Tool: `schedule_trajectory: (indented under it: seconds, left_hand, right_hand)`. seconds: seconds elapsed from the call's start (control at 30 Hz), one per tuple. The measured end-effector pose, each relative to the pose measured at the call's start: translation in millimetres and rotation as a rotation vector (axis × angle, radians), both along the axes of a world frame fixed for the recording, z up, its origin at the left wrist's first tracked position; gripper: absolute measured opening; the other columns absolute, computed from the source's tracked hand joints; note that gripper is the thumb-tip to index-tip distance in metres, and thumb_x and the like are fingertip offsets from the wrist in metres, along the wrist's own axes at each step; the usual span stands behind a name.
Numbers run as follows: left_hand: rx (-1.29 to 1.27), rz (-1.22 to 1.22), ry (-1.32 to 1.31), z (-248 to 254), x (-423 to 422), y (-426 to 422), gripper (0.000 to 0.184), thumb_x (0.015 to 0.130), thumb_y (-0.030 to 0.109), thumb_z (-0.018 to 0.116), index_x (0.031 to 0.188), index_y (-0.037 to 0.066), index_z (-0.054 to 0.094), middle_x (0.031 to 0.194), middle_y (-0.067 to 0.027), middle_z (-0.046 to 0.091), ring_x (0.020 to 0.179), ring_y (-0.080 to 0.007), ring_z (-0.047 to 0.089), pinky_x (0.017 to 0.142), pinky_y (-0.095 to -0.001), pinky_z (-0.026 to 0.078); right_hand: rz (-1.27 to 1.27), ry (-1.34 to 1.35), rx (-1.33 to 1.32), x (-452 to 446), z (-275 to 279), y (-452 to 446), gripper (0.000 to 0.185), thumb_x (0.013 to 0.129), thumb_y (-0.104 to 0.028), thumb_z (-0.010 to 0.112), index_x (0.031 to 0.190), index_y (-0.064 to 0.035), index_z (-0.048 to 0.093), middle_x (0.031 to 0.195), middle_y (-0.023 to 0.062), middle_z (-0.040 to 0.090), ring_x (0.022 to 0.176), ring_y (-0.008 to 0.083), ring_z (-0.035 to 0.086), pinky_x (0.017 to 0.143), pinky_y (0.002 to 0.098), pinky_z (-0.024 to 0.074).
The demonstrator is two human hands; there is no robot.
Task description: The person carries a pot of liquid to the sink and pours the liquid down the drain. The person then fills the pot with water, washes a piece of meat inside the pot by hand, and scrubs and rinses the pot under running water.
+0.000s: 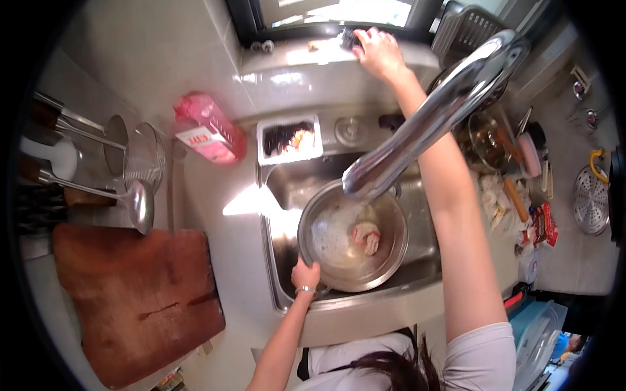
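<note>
My left hand is closed at the near left rim of a wide metal pot standing in the sink. In the pot are shallow cloudy water and a pale lump with reddish edges, which looks like meat. Stretched far forward, my right hand reaches the window sill, its fingers curled over a dark, wiry-looking clump. What the clump is, I cannot make out. A chrome faucet crosses in front of my right forearm and hangs over the pot.
A steel sink surrounds the pot. Behind it stand a white tray with dark scraps and a pink bottle. Left are a wooden cutting board and a hanging ladle. Bowls, packets and a glass lid crowd the right counter.
</note>
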State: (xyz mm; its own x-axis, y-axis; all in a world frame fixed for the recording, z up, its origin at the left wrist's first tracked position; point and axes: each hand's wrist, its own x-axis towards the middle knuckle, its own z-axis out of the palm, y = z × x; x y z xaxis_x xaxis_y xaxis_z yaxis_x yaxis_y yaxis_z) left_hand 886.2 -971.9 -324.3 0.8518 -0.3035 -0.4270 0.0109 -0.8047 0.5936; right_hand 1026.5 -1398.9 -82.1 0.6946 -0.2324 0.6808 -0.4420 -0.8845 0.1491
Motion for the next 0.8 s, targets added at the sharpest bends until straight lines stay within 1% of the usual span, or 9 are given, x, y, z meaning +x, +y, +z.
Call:
schedule_trajectory:
  seconds: [0.07,0.23,0.3,0.37,0.43,0.5,0.6,0.7,0.8]
  left_hand:
    - [-0.001,-0.006,0.009,-1.7,-5.7,5.2,0.048,0.066,0.023,0.054,0.113,0.014,0.052,0.080,-0.0221,0.062,0.077,-0.0406,0.058,0.071,-0.0472,0.047]
    - [0.012,-0.017,0.027,-5.7,-0.7,2.7,0.049,0.066,0.023,0.053,0.115,0.015,0.051,0.078,-0.0230,0.061,0.076,-0.0412,0.058,0.070,-0.0482,0.047]
    - [0.030,0.005,0.015,0.9,-0.6,1.2,0.046,0.066,0.023,0.053,0.111,0.014,0.053,0.079,-0.0223,0.061,0.077,-0.0409,0.058,0.071,-0.0478,0.046]
    - [0.053,0.029,0.027,4.8,-0.2,-2.3,0.042,0.065,0.022,0.055,0.106,0.011,0.056,0.082,-0.0207,0.062,0.079,-0.0404,0.058,0.072,-0.0463,0.046]
    - [0.042,0.022,0.028,2.2,-0.6,-2.2,0.040,0.066,0.021,0.055,0.105,0.010,0.056,0.081,-0.0206,0.062,0.078,-0.0400,0.058,0.071,-0.0460,0.047]
    - [0.042,0.027,0.028,-1.5,-0.8,-1.2,0.040,0.066,0.021,0.055,0.104,0.010,0.056,0.081,-0.0206,0.062,0.078,-0.0397,0.058,0.071,-0.0458,0.046]
    - [-0.020,0.012,-0.016,-6.9,-1.3,0.7,0.038,0.066,0.018,0.055,0.103,0.008,0.055,0.080,-0.0204,0.062,0.078,-0.0394,0.058,0.070,-0.0448,0.047]
    - [-0.169,-0.019,0.033,-6.6,2.7,2.3,0.038,0.066,0.015,0.055,0.103,0.005,0.054,0.082,-0.0198,0.062,0.078,-0.0387,0.059,0.070,-0.0430,0.047]
    - [-0.220,-0.035,0.068,-4.3,4.5,2.3,0.037,0.066,0.014,0.055,0.102,0.003,0.053,0.083,-0.0194,0.063,0.080,-0.0375,0.059,0.071,-0.0412,0.047]
  right_hand:
    - [-0.167,0.159,-0.043,-2.4,-1.9,0.9,0.028,0.082,-0.026,0.055,0.103,-0.0076,0.053,0.093,0.0104,0.058,0.089,0.0254,0.056,0.076,0.0406,0.0435]
    - [0.223,-0.435,0.161,-96.8,-32.3,92.8,0.024,0.080,-0.018,0.060,0.097,-0.0023,0.053,0.087,0.0113,0.057,0.081,0.0282,0.054,0.072,0.0395,0.0425]
    - [0.427,-0.355,0.692,-140.6,-91.3,142.4,0.026,0.075,-0.013,0.064,0.096,-0.0034,0.053,0.085,0.0101,0.056,0.079,0.0264,0.055,0.074,0.0370,0.0430]
    - [0.122,0.212,0.926,-178.2,-156.2,197.9,0.031,0.073,-0.019,0.065,0.096,-0.0040,0.050,0.085,0.0111,0.055,0.080,0.0262,0.056,0.070,0.0388,0.0444]
    - [0.218,0.508,1.002,-193.2,-238.3,222.4,0.039,0.071,-0.021,0.063,0.101,-0.0023,0.048,0.091,0.0163,0.055,0.081,0.0336,0.057,0.069,0.0410,0.0471]
    - [0.212,0.700,0.770,-186.2,-292.4,229.7,0.035,0.071,-0.018,0.062,0.099,-0.0038,0.046,0.094,0.0181,0.051,0.084,0.0340,0.055,0.068,0.0405,0.0483]
    - [-0.082,0.493,0.891,-158.7,-345.7,238.6,0.032,0.075,-0.016,0.058,0.101,-0.0017,0.045,0.097,0.0224,0.048,0.084,0.0373,0.053,0.070,0.0422,0.0475]
    - [0.138,0.653,0.872,-163.2,-359.1,277.4,0.029,0.079,-0.017,0.052,0.102,0.0004,0.044,0.097,0.0223,0.048,0.084,0.0389,0.053,0.071,0.0445,0.0467]
    - [0.079,0.718,1.302,-187.0,-355.5,325.3,0.033,0.084,-0.025,0.046,0.102,0.0023,0.044,0.099,0.0270,0.051,0.091,0.0423,0.052,0.077,0.0477,0.0432]
